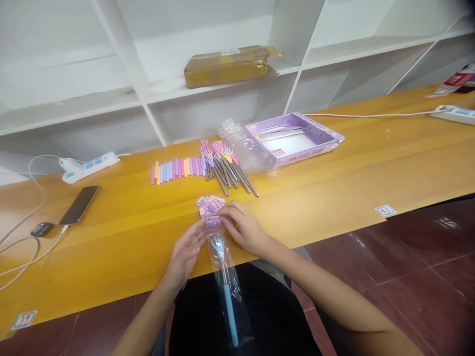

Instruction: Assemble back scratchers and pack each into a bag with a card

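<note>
Clearly, Both Hands Meet at the Far End of a Bagged Blue Scratcher

From where I stand, the blue scratcher (229,311) lies on the near side of the person's fingertips, pointing away from the body: claw head (218,242) far, handle near and drifting a little right. The claw sits between the left hand (187,249) and the right hand (243,227), with neither plainly nearer. Just beyond it, at the far end of the clear bag (237,289), is a small purple card (213,221). The right thumb and forefinger look pinched narrow on its right end; the left fingers are gently curved at its left edge, and I can't tell whether they grip it.

The scratcher has a pale blue claw, a thin metallic shaft and a long, smooth blue handle, all inside crinkled, shiny plastic. Its far end is over the wooden table (122,237), while the handle reaches past the near edge, above dark clothing (198,321). More printed cards (215,202) lie loosely piled just beyond the fingers.
</note>
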Action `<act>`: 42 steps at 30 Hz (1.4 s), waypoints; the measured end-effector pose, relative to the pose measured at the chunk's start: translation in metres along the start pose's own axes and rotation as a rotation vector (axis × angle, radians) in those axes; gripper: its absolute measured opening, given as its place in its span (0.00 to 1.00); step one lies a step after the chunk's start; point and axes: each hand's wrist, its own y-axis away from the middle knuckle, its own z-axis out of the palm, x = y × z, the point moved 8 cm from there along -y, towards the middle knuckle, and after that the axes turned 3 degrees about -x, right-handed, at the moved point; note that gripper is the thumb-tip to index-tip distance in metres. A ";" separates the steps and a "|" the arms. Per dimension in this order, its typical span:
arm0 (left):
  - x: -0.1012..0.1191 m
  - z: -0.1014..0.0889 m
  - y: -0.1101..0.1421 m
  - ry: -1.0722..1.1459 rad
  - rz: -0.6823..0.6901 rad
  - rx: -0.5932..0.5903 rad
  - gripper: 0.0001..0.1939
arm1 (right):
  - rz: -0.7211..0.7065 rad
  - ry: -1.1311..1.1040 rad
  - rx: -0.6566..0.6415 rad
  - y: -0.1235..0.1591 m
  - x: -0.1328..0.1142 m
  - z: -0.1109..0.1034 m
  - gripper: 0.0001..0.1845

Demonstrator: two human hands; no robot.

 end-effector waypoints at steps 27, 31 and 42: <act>-0.003 0.011 -0.001 -0.168 -0.089 0.042 0.38 | 0.040 -0.108 -0.032 0.000 -0.003 0.005 0.07; -0.008 0.009 -0.001 -0.306 -0.168 0.067 0.33 | -0.007 -0.059 -0.124 0.000 -0.010 0.010 0.09; -0.001 -0.004 0.002 -0.457 -0.092 0.180 0.16 | 0.019 0.054 -0.204 0.005 -0.007 0.022 0.15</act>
